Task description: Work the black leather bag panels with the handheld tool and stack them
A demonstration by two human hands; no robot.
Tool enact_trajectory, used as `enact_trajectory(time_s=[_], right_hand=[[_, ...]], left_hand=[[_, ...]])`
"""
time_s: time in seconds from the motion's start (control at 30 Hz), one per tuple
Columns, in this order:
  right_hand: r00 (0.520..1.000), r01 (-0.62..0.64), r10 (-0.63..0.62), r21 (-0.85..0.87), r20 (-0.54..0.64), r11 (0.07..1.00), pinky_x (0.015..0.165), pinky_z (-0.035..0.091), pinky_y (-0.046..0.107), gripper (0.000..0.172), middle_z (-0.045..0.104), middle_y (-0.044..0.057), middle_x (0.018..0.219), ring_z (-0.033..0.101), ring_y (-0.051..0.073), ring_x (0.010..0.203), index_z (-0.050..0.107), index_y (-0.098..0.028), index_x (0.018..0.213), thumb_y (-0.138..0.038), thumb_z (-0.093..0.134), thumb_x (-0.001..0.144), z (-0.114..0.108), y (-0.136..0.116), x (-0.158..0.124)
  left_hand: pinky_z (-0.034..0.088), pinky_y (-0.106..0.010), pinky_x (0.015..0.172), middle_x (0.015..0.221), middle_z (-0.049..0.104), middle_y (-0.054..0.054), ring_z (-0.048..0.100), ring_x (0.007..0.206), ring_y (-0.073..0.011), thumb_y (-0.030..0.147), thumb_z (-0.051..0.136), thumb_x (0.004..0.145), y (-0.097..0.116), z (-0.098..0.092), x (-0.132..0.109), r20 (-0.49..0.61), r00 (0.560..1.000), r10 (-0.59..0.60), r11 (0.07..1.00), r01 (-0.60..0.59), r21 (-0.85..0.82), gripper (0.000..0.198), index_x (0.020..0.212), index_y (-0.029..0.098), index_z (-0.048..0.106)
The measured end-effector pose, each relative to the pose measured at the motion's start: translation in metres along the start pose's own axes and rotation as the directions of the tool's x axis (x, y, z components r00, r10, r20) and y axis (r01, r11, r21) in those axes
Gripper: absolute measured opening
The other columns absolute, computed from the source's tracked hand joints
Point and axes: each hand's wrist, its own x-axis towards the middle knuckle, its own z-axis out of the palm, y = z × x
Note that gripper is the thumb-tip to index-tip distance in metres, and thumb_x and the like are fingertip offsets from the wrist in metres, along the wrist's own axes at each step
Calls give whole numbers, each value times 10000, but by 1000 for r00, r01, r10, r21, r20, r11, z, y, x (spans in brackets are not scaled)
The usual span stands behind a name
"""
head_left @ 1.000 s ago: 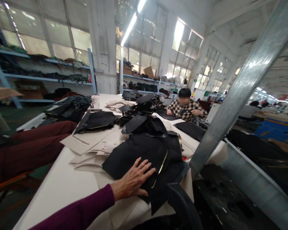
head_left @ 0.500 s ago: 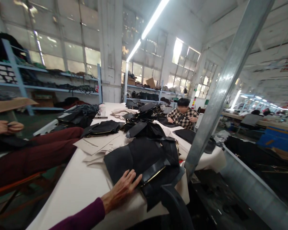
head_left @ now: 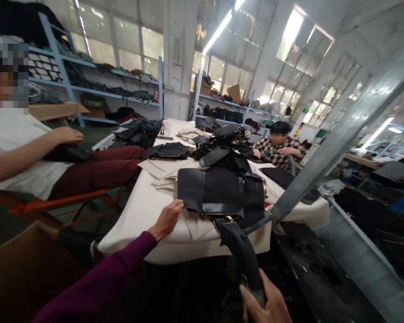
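Note:
My left hand, in a purple sleeve, reaches to the near left corner of a stack of black bag panels on a white table; its fingers curl at the stack's edge, touching it. My right hand shows at the bottom edge, its fingers wrapped round a dark curved strap-like piece that rises toward the stack. A gold-coloured zip or trim runs along the stack's near edge.
A person in a white top and maroon trousers sits at the left. Another person in a checked shirt works at the far end. More black pieces, beige pattern sheets, a slanted metal post, shelves and a cardboard box surround the table.
The view has pulled back and turned left. My left hand slid from on top of the black stack to its near left corner. My right hand came into view gripping the dark strap.

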Motion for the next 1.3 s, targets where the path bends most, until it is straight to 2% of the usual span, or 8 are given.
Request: enact_trajectory(time_s=[0.1, 0.23, 0.4, 0.53, 0.63, 0.87, 1.03, 1.3], right_hand=[[992, -17, 15, 23, 122, 1000, 434, 409, 198, 163, 442, -82, 482, 512, 112, 411, 464, -186, 799, -349, 463, 794, 8, -12, 5], [993, 21, -18, -23, 114, 1000, 422, 401, 190, 141, 461, -74, 484, 513, 108, 414, 452, -180, 787, -320, 464, 802, 14, -20, 21], [998, 8, -6, -35, 58, 999, 424, 411, 191, 129, 463, -77, 488, 527, 110, 413, 454, -182, 796, -310, 456, 814, 15, -11, 34], [999, -6, 8, -38, 52, 999, 406, 401, 190, 112, 457, -83, 485, 519, 107, 394, 450, -183, 798, -294, 457, 810, 15, 0, 35], [997, -19, 22, -39, 68, 999, 403, 406, 194, 121, 461, -80, 491, 523, 112, 398, 458, -177, 815, -297, 459, 807, 13, 4, 35], [992, -4, 5, -10, 127, 1000, 426, 405, 185, 100, 468, -80, 500, 508, 98, 418, 469, -175, 846, -270, 461, 818, 0, 8, 44], [987, 43, -36, -48, 154, 998, 401, 378, 180, 63, 484, -73, 525, 510, 95, 415, 462, -185, 801, -239, 492, 789, 12, 10, 60], [985, 102, -99, -20, 140, 995, 381, 395, 180, 91, 502, -67, 519, 542, 105, 398, 466, -184, 815, -270, 489, 794, 48, -4, 112]], left_hand=[[454, -314, 840, 1022, 590, -126, 554, 960, -188, 74, 342, 834, -3, 9, -25, 26, 1000, -15, 1000, 16, -16, 261, 906, 121, 588], [449, -292, 782, 941, 596, -110, 548, 925, -185, 74, 361, 812, 9, 2, -35, 98, 992, -82, 995, 76, 62, 229, 834, 134, 581], [419, -302, 672, 806, 603, -96, 572, 796, -215, 321, 415, 833, 40, -12, -1, 147, 950, -276, 960, 263, 97, 236, 778, 148, 565], [404, -296, 622, 710, 613, -111, 604, 721, -235, 602, 328, 803, 61, 7, 38, 303, 846, -438, 882, 470, -38, 529, 697, 151, 584], [408, -327, 652, 803, 623, -186, 606, 819, -297, 548, 434, 767, 66, 25, 53, 304, 832, -463, 860, 505, -73, 465, 737, 115, 604], [386, -228, 502, 550, 603, -76, 559, 495, -141, 348, 370, 808, 36, 26, 47, 500, 826, -260, 831, 455, -319, 376, 582, 123, 569], [244, -184, 375, 400, 511, -11, 364, 336, -62, 443, 447, 771, 17, 27, 35, 561, 821, -105, 512, 528, -677, 385, 541, 135, 476], [237, -171, 384, 432, 539, 6, 370, 344, -49, 450, 496, 767, 3, 33, 32, 605, 796, 16, 370, 558, -743, 349, 621, 135, 466]])
